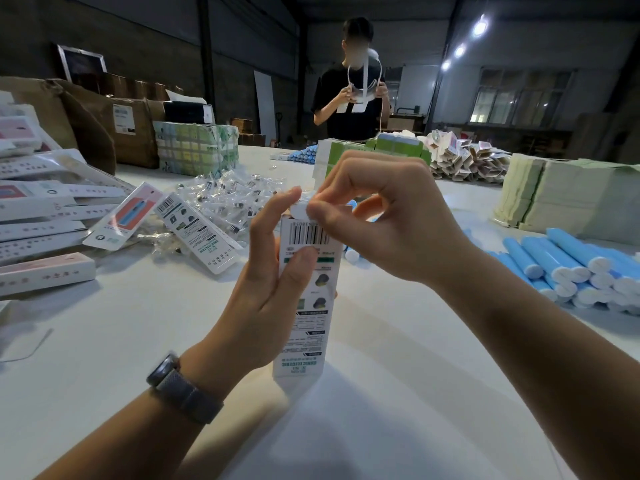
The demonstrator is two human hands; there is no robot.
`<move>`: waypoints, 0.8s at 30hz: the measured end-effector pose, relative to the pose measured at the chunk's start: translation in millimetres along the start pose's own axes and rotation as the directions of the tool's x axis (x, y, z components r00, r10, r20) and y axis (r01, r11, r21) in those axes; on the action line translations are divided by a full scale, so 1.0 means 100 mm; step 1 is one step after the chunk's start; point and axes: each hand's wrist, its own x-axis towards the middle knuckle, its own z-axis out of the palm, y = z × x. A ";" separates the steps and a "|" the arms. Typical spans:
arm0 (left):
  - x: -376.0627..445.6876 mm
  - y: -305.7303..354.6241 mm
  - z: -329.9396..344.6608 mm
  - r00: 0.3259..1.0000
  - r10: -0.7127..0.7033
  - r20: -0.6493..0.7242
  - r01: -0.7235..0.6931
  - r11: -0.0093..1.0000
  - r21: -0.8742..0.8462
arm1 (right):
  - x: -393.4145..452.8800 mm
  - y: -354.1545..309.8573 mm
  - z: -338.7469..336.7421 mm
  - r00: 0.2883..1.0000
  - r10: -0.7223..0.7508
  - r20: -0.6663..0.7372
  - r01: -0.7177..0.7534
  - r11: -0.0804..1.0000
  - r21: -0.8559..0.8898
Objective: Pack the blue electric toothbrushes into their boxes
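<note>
A tall white toothbrush box (304, 323) with a barcode stands upright on the white table (381, 393) in the middle of the view. My left hand (266, 292) grips its upper half, thumb on the printed face. My right hand (388, 220) pinches the white flap at the box's top end. What is inside the box is hidden. A pile of blue electric toothbrush handles (568, 268) lies to the right. Two more blue handles (353, 254) peek out behind the box.
Filled boxes (45, 216) are stacked at the left, with two loose boxes (194, 230) beside them. Bagged brush heads (232, 199) lie behind. Flat cartons (568, 199) sit at the right. A person (353, 98) stands across the table.
</note>
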 end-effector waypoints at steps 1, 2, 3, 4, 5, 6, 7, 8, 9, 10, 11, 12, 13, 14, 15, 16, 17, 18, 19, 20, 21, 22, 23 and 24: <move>0.00 0.01 0.00 1.000 0.000 0.000 0.000 1.000 -0.011 | 0.01 -0.01 -0.03 1.000 0.006 0.029 -0.006 1.000 0.002; 0.00 0.02 0.00 1.000 0.000 0.001 0.000 1.000 -0.026 | 0.02 -0.02 -0.05 0.998 0.018 0.057 -0.018 1.000 0.006; 0.00 0.03 0.00 1.000 -0.001 0.003 0.001 0.999 -0.042 | 0.03 -0.03 -0.07 0.997 0.027 0.079 -0.028 1.000 0.006; 0.00 0.04 0.00 1.000 -0.005 0.007 0.005 0.999 -0.053 | 0.03 -0.05 -0.09 0.995 0.029 0.092 -0.028 1.000 -0.005; 0.00 0.04 0.01 1.000 -0.013 0.012 0.014 0.998 -0.060 | 0.04 -0.06 -0.10 0.996 0.021 0.092 -0.019 0.999 -0.027; 0.00 0.05 0.01 1.000 -0.024 0.019 0.025 0.998 -0.062 | 0.05 -0.08 -0.10 0.997 0.007 0.083 -0.003 0.999 -0.054; 0.00 0.04 0.01 0.999 -0.031 0.025 0.033 0.998 -0.049 | 0.05 -0.09 -0.10 0.997 -0.009 0.071 0.015 0.997 -0.082; -0.01 0.05 0.00 0.999 -0.028 0.030 0.029 0.999 -0.018 | 0.06 -0.11 -0.10 0.998 -0.025 0.063 0.032 0.994 -0.104; 0.00 0.05 0.00 0.999 -0.017 0.034 0.016 1.000 0.025 | 0.06 -0.12 -0.10 0.997 -0.036 0.064 0.043 0.992 -0.116; 0.00 0.05 0.00 0.999 -0.004 0.036 0.002 0.998 0.067 | 0.06 -0.12 -0.10 0.997 -0.037 0.074 0.046 0.993 -0.113; 0.01 0.06 0.00 0.999 0.005 0.035 -0.009 0.994 0.105 | 0.06 -0.12 -0.11 0.995 -0.031 0.091 0.040 0.994 -0.100; 0.01 0.06 0.01 1.000 0.013 0.027 -0.017 0.991 0.132 | 0.06 -0.12 -0.11 0.994 -0.022 0.109 0.031 0.996 -0.079; 0.01 0.06 0.02 1.000 0.023 0.015 -0.025 0.989 0.148 | 0.06 -0.12 -0.12 0.992 -0.017 0.123 0.024 0.998 -0.055; 0.00 0.05 0.03 0.999 0.035 -0.001 -0.035 0.987 0.154 | 0.06 -0.12 -0.11 0.991 -0.013 0.134 0.017 0.999 -0.029; 0.00 0.05 0.05 0.999 0.049 -0.016 -0.046 0.987 0.154 | 0.05 -0.11 -0.12 0.991 -0.008 0.136 0.009 1.000 -0.010; 0.00 0.04 0.06 0.998 0.058 -0.033 -0.052 0.987 0.153 | 0.05 -0.11 -0.12 0.990 -0.004 0.139 0.004 1.000 0.006; -0.01 0.03 0.08 0.997 0.062 -0.048 -0.054 0.987 0.150 | 0.05 -0.11 -0.11 0.990 -0.006 0.139 0.004 1.000 0.017; -0.01 0.03 0.09 0.996 0.063 -0.060 -0.053 0.988 0.145 | 0.05 -0.12 -0.10 0.990 -0.012 0.138 0.009 1.000 0.019; -0.01 0.04 0.10 0.996 0.060 -0.072 -0.049 0.989 0.138 | 0.05 -0.12 -0.09 0.990 -0.026 0.138 0.024 1.000 0.017; -0.01 0.05 0.11 0.995 0.052 -0.085 -0.042 0.991 0.124 | 0.05 -0.12 -0.09 0.989 -0.041 0.140 0.040 0.999 0.013; -0.01 0.06 0.13 0.994 0.044 -0.096 -0.034 0.994 0.100 | 0.06 -0.13 -0.08 0.988 -0.053 0.144 0.052 0.999 0.012; -0.02 0.07 0.13 0.994 0.031 -0.101 -0.024 0.997 0.073 | 0.06 -0.13 -0.09 0.987 -0.056 0.148 0.054 0.998 0.017; -0.02 0.08 0.14 0.995 0.019 -0.102 -0.014 0.999 0.053 | 0.06 -0.14 -0.09 0.987 -0.051 0.152 0.048 0.998 0.028; -0.02 0.08 0.14 0.995 0.010 -0.102 -0.005 0.999 0.047 | 0.06 -0.14 -0.09 0.987 -0.041 0.157 0.036 0.999 0.037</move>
